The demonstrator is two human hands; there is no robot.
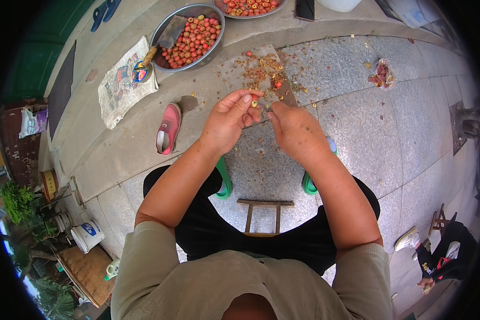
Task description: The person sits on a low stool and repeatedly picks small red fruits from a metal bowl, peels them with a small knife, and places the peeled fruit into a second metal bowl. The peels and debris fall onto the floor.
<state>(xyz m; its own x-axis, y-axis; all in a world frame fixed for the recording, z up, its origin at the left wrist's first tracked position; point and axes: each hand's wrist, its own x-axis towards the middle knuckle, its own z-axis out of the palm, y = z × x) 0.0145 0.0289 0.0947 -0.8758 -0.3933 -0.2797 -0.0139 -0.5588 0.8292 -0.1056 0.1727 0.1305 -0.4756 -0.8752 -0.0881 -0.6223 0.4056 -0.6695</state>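
Between the thumb and fingers of my left hand (233,120) is a small red fruit (255,100), like a hawthorn, with pale cut flesh showing. My right hand (298,128) is closed close beside it on a thin tool, perhaps a small knife, mostly hidden by the fingers. Beyond both hands, fruit scraps (264,70) and a few red fruits lie scattered on a flat board. A metal basin (220,44) of whole red fruits stands at the upper left, with a wooden-handled cleaver (172,32) lying across its rim. Another metal basin (248,17) at the top holds cut fruits.
A pink shoe (169,128) and a printed sack (122,86) lie on the step at left. A phone (305,9) is at the top. Below my hands stands a wooden stool (265,204). Another person (444,256) sits at lower right. A crumpled bag (383,74) lies on the paving.
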